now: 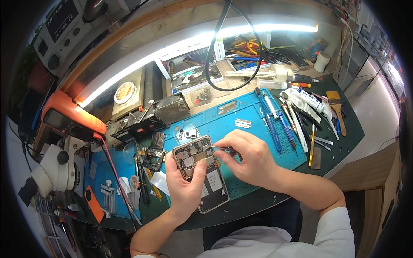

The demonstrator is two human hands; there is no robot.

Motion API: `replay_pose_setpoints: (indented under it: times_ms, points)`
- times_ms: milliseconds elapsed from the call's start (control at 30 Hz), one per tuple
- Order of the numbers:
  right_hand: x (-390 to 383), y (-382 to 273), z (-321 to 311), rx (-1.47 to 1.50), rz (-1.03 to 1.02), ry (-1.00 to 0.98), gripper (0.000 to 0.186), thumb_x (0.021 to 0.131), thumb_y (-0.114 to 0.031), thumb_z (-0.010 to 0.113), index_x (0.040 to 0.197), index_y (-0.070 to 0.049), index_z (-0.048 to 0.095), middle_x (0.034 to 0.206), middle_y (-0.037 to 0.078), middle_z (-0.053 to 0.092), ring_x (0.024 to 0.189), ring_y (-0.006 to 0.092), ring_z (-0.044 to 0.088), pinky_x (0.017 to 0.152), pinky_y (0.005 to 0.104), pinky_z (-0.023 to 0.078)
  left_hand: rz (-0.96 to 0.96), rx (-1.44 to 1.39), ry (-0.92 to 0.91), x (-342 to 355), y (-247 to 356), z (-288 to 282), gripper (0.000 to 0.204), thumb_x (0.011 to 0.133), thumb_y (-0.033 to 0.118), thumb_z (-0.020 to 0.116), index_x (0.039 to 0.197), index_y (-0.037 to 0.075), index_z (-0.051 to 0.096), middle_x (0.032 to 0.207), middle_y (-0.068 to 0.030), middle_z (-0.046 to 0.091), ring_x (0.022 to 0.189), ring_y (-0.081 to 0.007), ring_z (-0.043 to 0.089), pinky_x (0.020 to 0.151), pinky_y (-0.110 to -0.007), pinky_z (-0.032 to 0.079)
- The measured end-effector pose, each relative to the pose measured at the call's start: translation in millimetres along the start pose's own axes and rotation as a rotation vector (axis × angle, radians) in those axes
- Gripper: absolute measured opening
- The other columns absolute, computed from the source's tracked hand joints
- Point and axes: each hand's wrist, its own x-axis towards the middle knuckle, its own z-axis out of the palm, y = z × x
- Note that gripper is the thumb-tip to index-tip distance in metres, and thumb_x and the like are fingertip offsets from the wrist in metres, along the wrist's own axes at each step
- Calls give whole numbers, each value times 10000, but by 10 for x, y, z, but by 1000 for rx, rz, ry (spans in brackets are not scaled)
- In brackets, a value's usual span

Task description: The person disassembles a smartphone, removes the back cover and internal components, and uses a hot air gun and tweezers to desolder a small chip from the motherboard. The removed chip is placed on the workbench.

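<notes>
An opened smartphone (214, 185), its board, metal shields and dark battery exposed, is held tilted in my left hand (184, 180), the thumb resting over its lower board area. My right hand (247, 157) is closed on slim metal tweezers (224, 148), whose tips reach the phone's upper right edge. Just behind the phone, a small clear tray (186, 134) holds small parts. A razor blade (243, 123) lies on the blue mat (279, 159) above my right hand, and dark phone parts (154, 157) lie left of the phone.
An orange multimeter (73, 116) and white microscope (58, 170) stand left, near a metal clamp (108, 198). Screwdrivers (270, 124), brushes (334, 103) and tubes crowd the right. Organiser trays (241, 53) sit at the back under a light strip; a black cable loop (208, 47) hangs above.
</notes>
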Motion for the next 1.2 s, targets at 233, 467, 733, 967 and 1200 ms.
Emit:
replay_pose_setpoints:
  times_ms: [233, 467, 733, 967, 1200]
  points:
    - [39, 40, -59, -25, -38, -37, 107, 907, -118, 781, 960, -60, 709, 849, 70, 693, 779, 261, 678, 669, 380, 538, 3, -35, 4, 7, -6, 1, 381, 1005, 25, 664, 1312, 17, 439, 1186, -78, 636, 1035, -102, 645, 889, -258, 542]
    - [38, 94, -92, -5, -66, -93, 100, 888, -82, 796, 924, -47, 709, 852, 70, 698, 774, 245, 674, 661, 344, 531, -19, -58, 3, 31, -39, -15, 373, 1002, 21, 667, 1304, 20, 449, 1181, -72, 634, 1020, -96, 642, 885, -254, 538]
    - [24, 111, -168, 117, -86, -221, 97, 906, -57, 772, 941, -40, 683, 857, 63, 678, 764, 217, 647, 646, 330, 509, -32, -86, 6, 43, -34, -6, 366, 1001, 17, 668, 1293, 13, 447, 1164, -73, 639, 1016, -95, 648, 883, -253, 542]
    - [3, 93, -203, 200, 38, -281, 93, 940, -80, 747, 976, -39, 672, 871, 83, 665, 793, 239, 654, 686, 346, 515, -48, -81, -6, 48, -21, -23, 373, 1000, 20, 670, 1299, 17, 447, 1167, -71, 643, 1018, -98, 652, 880, -256, 548]
    - [19, 98, -171, 162, 39, -255, 92, 935, -85, 749, 981, -44, 679, 864, 89, 675, 794, 268, 675, 684, 361, 530, -40, -83, -11, 47, -32, -28, 371, 999, 26, 675, 1295, 22, 452, 1179, -70, 644, 1026, -98, 654, 889, -257, 548]
